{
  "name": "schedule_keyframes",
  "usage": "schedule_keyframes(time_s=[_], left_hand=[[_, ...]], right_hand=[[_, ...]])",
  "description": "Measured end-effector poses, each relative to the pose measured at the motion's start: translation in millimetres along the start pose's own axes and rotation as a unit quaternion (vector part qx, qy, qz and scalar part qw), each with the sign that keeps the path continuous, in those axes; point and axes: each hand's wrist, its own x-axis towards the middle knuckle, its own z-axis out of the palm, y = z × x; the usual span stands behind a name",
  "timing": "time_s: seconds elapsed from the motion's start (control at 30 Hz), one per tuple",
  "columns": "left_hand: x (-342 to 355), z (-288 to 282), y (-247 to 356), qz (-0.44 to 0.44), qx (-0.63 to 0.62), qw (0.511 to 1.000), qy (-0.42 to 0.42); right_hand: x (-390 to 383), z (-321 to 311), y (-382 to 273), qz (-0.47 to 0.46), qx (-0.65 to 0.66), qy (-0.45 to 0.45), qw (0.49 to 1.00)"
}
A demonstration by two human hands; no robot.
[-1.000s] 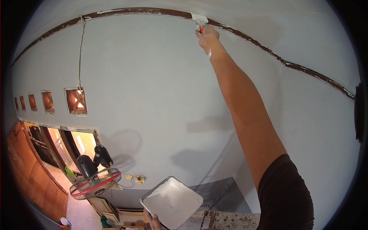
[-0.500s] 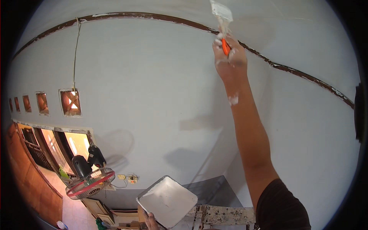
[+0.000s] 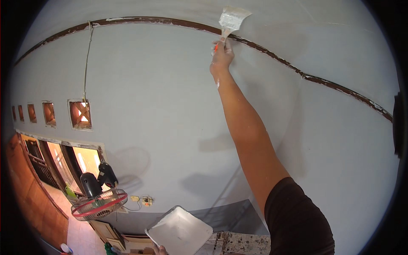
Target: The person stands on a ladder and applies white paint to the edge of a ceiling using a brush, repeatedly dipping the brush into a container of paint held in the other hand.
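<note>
High above me, my right hand [image 3: 222, 55] is closed round the handle of a wide paintbrush [image 3: 233, 19]. The orange handle end shows beside the palm. White paint coats the bristles, which fan out against the surface above the dark brown trim strip [image 3: 170, 19]. White smears mark my right hand and forearm. Low in the view, my left hand [image 3: 160, 250] grips the near left edge of a square white tray [image 3: 179, 208] with white paint inside. Only a few fingers of that hand show.
A wall fan [image 3: 100, 204] with a red ring sticks out at lower left, near windows and a wooden door [image 3: 32, 182]. A paint-spattered plank [image 3: 246, 243] lies below, right of the tray. A cord [image 3: 86, 63] hangs down the wall above a vent block.
My right hand and the brush have moved left and slightly down, and the bristles are now spread against the surface. The tray has shifted a little left and lower in view.
</note>
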Motion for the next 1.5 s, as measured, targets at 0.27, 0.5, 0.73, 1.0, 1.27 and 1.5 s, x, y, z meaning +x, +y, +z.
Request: schedule_keyframes(time_s=[0.27,0.5,0.73,1.0,1.27,1.5], left_hand=[[-2.2,-9.8,-7.5,0.008,0.015,1.0,-0.007],[-8.8,-3.5,-10.7,0.035,0.007,0.999,-0.023],[-21.3,6.0,-3.9,0.041,-0.014,0.998,-0.045],[-17.1,8.3,20.3,0.041,-0.029,0.998,-0.043],[-17.8,4.3,30.9,0.031,-0.025,0.999,-0.025],[-14.8,-0.4,35.1,0.021,-0.009,0.999,-0.022]], right_hand=[[-6.5,-26.6,28.0,0.146,-0.021,-0.012,0.989],[18.4,14.1,-87.1,0.227,-0.026,0.03,0.973],[-43.3,40.8,-248.3,0.182,-0.032,0.005,0.983],[-104.0,15.5,-333.3,0.082,-0.097,-0.115,0.985],[-120.2,3.1,-265.5,-0.041,-0.09,-0.115,0.988],[-18.6,-4.6,-134.1,-0.073,-0.121,-0.115,0.983]])
